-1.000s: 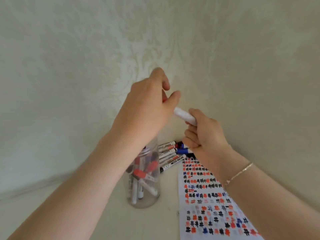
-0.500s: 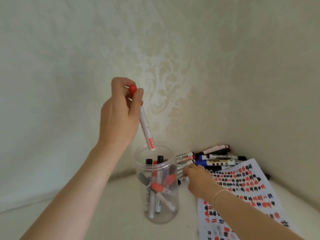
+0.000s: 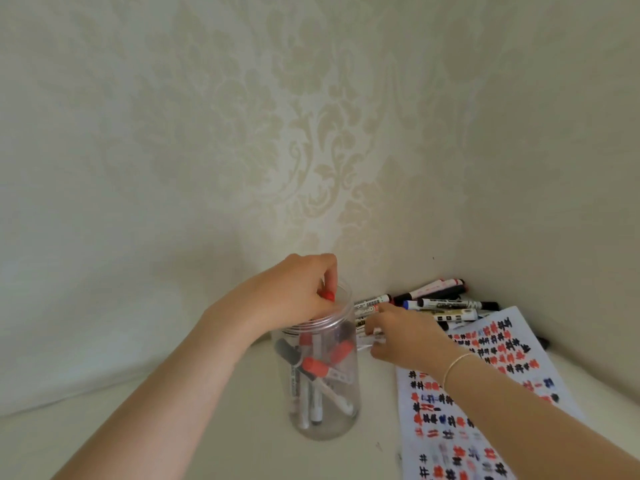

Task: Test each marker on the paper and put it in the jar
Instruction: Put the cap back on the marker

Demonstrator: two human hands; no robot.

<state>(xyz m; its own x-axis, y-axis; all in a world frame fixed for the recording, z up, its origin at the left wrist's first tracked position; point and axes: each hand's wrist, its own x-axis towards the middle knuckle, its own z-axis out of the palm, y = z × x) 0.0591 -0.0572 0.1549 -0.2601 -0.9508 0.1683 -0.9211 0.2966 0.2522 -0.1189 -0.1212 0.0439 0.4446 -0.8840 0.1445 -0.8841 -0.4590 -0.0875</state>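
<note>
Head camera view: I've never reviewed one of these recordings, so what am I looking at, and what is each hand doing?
There is no robot; a person wears a wide-angle camera on the head, looking down at their own bare hands. The left hand is at the mouth of a clear jar, its grip on a red-capped marker going in among others already inside. The right hand, with a thin bracelet on the wrist, reaches into the pile of markers by the wall; whether it has closed on one is unclear. Beside it lies the paper covered with red, black and blue test marks.
</note>
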